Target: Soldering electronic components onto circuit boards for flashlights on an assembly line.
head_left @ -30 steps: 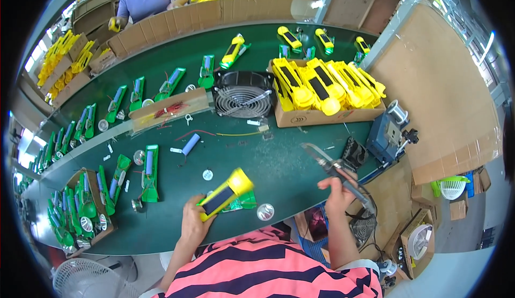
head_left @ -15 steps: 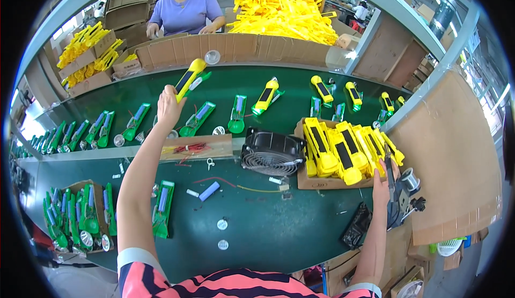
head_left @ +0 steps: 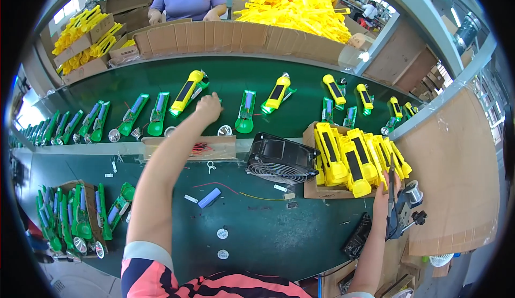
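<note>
Grasping soldering iron (head_left: 391,183) with right hand (head_left: 381,191), yellow flashlight (head_left: 186,93) beside left hand (head_left: 208,108), grip unclear

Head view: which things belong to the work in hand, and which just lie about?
Seemingly the work:
soldering iron, in the right hand
yellow flashlight, beside the left hand
boxed yellow casings

Seemingly just lying about:
black fan
blue cylinder
two round white stickers

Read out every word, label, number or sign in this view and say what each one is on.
Two round white labels on the green worktop: dark print, which I won't copy out.
Small cardboard carton at the far left: faint marks, too small to read.
I can make out no other lettering.
</note>
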The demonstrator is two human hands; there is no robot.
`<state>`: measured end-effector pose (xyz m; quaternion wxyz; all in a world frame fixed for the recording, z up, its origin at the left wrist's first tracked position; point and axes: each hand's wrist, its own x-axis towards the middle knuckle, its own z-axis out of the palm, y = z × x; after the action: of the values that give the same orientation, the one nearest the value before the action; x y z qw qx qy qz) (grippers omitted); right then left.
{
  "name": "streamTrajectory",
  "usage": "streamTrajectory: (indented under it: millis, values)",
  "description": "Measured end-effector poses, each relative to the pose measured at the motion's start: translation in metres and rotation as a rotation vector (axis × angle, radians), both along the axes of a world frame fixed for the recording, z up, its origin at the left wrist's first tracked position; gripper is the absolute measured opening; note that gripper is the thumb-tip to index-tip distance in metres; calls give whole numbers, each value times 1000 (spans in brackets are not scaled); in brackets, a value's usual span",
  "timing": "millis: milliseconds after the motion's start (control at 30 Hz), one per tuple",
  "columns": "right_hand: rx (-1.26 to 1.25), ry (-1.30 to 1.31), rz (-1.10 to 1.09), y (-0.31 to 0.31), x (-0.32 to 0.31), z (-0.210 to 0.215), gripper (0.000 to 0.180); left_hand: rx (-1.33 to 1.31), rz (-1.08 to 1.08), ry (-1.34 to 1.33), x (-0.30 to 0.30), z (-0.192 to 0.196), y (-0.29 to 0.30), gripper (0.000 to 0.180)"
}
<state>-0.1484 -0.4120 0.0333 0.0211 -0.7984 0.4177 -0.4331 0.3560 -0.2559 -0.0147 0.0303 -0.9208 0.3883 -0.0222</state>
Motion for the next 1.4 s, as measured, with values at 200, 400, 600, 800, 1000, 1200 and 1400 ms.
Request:
streamTrajectory:
  millis: [200,400,600,800,1000,1200,1400]
  values:
    - [45,-141,94,5,-23,2,27,-456,59,71,-29,22,19,78]
    - [161,-160,264,94,-52,-12,30,-707,-154,-169,-98,142,125,72]
    - [495,-457,519,212,-34,-59,35,-1047,-258,276,-198,139,241,22]
    - [624,-160,676,240,0,-77,28,-930,79,837,-309,23,293,16]
    - [327,-20,761,238,-1,-83,41,-654,-237,-107,-341,61,274,35]
    - [420,-55,696,247,-5,-79,41,-407,-625,300,-360,42,223,27]
    - [512,-111,719,246,-3,-87,40,-327,-659,354,-364,15,207,18]
